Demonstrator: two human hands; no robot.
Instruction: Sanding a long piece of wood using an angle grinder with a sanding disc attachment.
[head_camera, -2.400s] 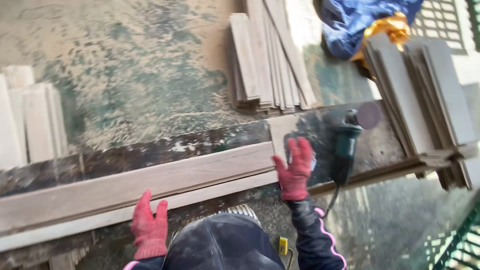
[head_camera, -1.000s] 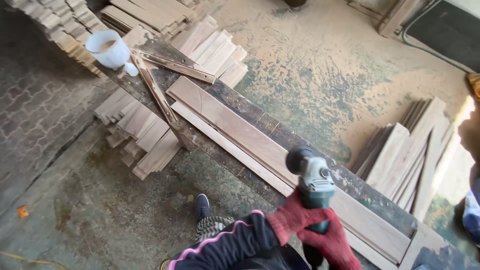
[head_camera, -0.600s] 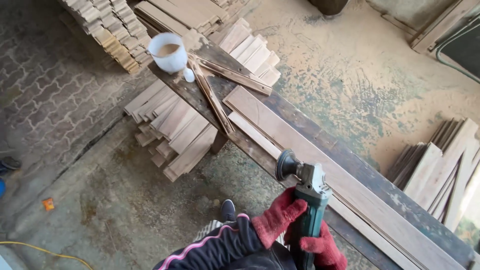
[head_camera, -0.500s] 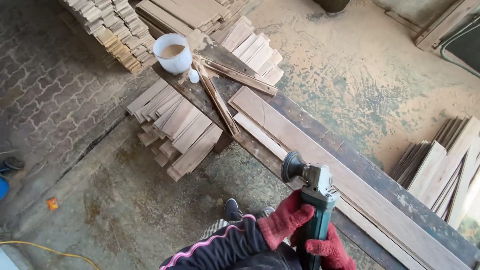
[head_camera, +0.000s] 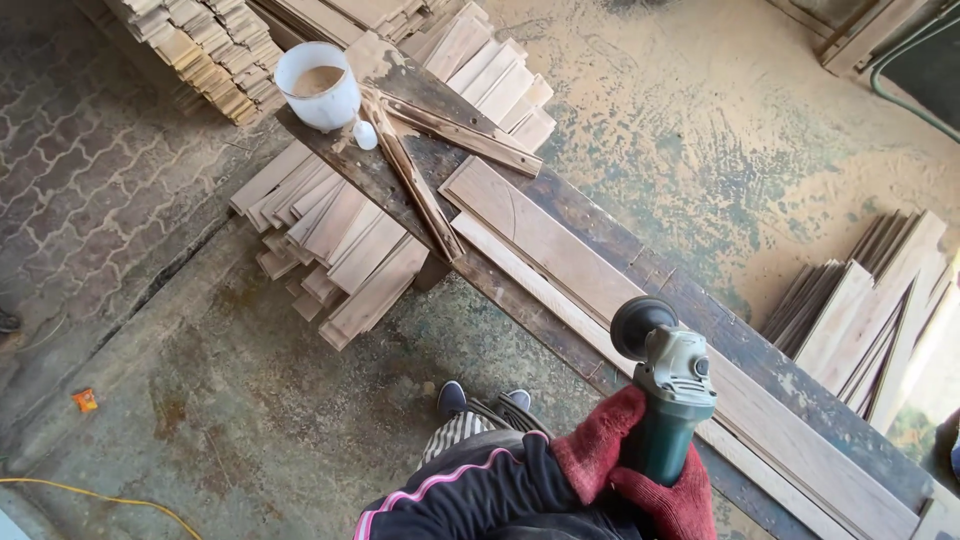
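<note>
A white bucket (head_camera: 318, 85) of tan material stands at the far end of a worn workbench (head_camera: 590, 215), well up and left of the fingers, with stacked boards (head_camera: 335, 245) on the floor below it. A long pale plank (head_camera: 560, 255) runs along the bench toward the hands. In the lower centre, a person's red-gloved left hand (head_camera: 603, 450) has its fingers clamped round the body of a green angle grinder (head_camera: 668, 385), its dark disc just above the fingertips and over the plank's near edge. The gloved right hand (head_camera: 670, 498) grips the same tool lower down, fingers curled shut on the handle. More boards (head_camera: 865, 310) lean to the right.
</note>
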